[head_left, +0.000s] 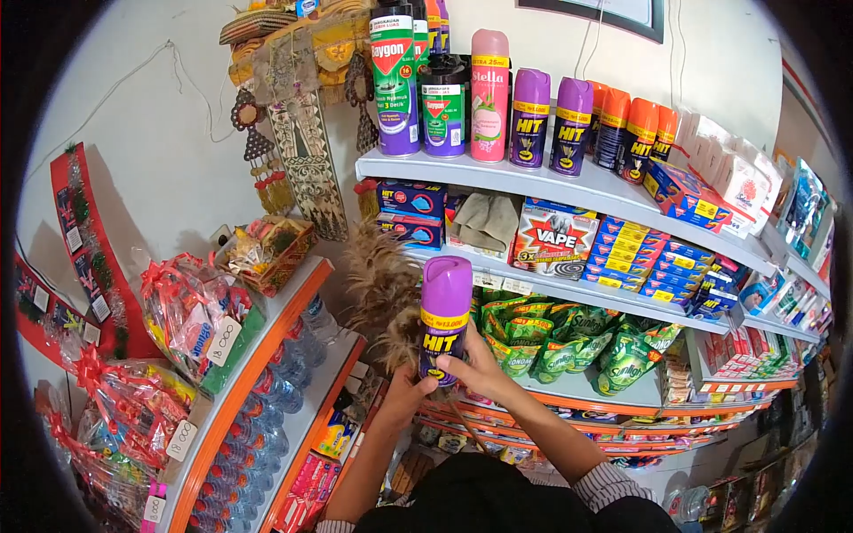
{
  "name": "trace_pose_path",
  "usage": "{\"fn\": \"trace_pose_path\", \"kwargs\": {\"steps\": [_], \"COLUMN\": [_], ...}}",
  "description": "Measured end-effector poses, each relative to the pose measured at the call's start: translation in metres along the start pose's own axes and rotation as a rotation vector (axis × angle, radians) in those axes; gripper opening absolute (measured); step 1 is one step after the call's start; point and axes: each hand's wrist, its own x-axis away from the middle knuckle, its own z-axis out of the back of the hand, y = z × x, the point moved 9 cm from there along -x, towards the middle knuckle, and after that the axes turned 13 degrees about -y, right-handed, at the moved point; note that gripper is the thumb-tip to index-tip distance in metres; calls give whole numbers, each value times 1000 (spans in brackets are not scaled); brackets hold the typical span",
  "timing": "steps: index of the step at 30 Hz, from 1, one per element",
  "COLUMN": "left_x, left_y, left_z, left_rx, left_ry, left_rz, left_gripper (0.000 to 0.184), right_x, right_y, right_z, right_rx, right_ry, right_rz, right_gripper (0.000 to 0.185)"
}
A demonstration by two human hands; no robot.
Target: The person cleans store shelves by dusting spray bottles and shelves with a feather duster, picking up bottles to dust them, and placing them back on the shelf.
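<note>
A purple-capped HIT insect spray can (pixel 446 298) stands upright in front of me, held between both hands. My left hand (pixel 407 393) is closed around its lower left side. My right hand (pixel 481 362) grips the lower right side, its thumb across the front of the label. Behind the can and my left hand is a brown feather duster (pixel 378 280), its thin stick slanting down below my hands. Whether any fingers also hold the duster cannot be made out. Two similar purple-capped spray cans (pixel 530 120) stand on the top shelf beyond.
The top shelf (pixel 418 169) also carries Baygon cans (pixel 394 89), a pink Stella can (pixel 489 98) and orange-capped HIT cans (pixel 637 142). Below sit a VAPE box (pixel 555 238) and green Sunlight pouches (pixel 626 360). At left, an orange-edged shelf (pixel 258 391) holds wrapped parcels (pixel 191 306) and bottled water (pixel 258 435).
</note>
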Motion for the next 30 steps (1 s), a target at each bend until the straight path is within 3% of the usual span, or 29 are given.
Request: {"fn": "trace_pose_path", "kwargs": {"steps": [4,6,8,10,12,13,16,20,21,22,24,25,26,27,28,30], "left_x": [-2,-7,-13,-17,-22,-22,-28,-26,-22,-19,-4,-2,9,18,24,39], "left_y": [6,7,16,25,26,31,33,60,74,65,77,82,82,82,81,81], "left_z": [12,15,14,12,11,9,2,-8,-4,25,43,48,58,66,68,79], "left_rx": [-69,-149,-166,-162,-181,-247,-307,-338,-381,-471,-513,-512,-448,-383,-383,-381], "left_ry": [71,67,54,6,-8,8,-8,5,62,209,320,305,337,369,367,477], "left_rz": [-1,57,-14,-72,-69,-78,-118,-242,-291,-204,-138,-145,-156,-167,-171,-177], "left_gripper": [54,73,71,51,51,51,50,49,50,53,51,51,49,47,47,43], "right_x": [-10,-22,-32,-39,-42,-44,-52,-54,-56,-54,-58,-60,-69,-75,-75,-98], "right_y": [-39,-81,-98,-111,-134,-134,-151,-197,-206,-248,-301,-346,-369,-385,-402,-403], "right_z": [32,50,48,56,57,57,53,67,86,93,133,170,191,208,180,210], "right_rx": [184,219,496,545,506,660,837,943,962,1109,1098,1061,1185,1222,1230,1289], "right_ry": [30,47,-186,-199,-200,-265,-376,-331,-297,-191,10,217,216,252,390,443], "right_rz": [69,123,-14,-22,38,-45,-23,101,-92,252,224,151,321,324,208,68], "right_gripper": [66,67,67,68,69,64,56,52,57,56,58,59,55,57,56,63]}}
